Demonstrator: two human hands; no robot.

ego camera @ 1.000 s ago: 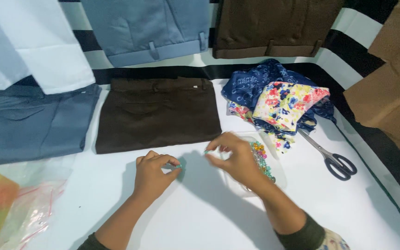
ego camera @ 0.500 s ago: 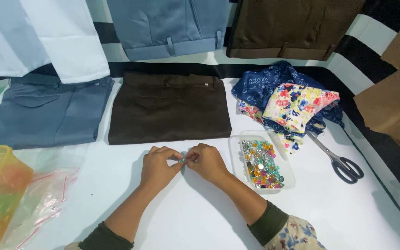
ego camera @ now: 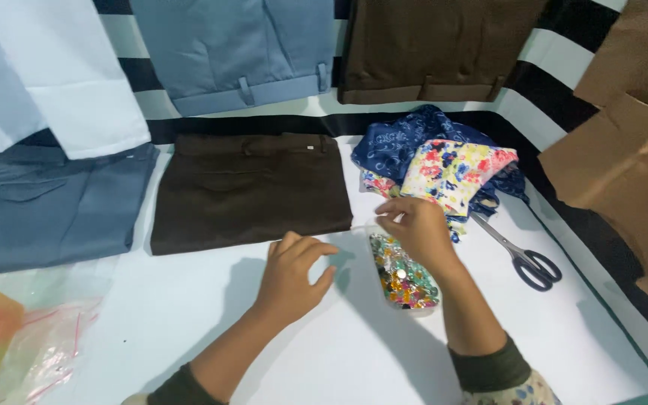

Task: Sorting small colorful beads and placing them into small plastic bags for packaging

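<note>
My left hand (ego camera: 294,276) rests on the white table (ego camera: 264,352) in front of the folded dark brown trousers (ego camera: 249,191). Its thumb and fingers are apart, and I see nothing between them. My right hand (ego camera: 419,231) hovers over the far end of a clear plastic tray (ego camera: 405,281) filled with small colourful gems. The fingers are curled down at the tray's far rim, and whether they pinch anything is hidden. The two hands are about a hand's width apart.
Folded blue-grey trousers (ego camera: 46,206) lie at the left, with floral and navy fabric (ego camera: 444,169) behind the tray. Scissors (ego camera: 523,259) lie at the right. Plastic bags (ego camera: 31,345) sit at the near left. More garments and brown paper (ego camera: 624,142) hang around the edges.
The hands were pinched together at the table's middle. The right hand has since moved right and away over the gem tray, and the left hand's fingers have spread.
</note>
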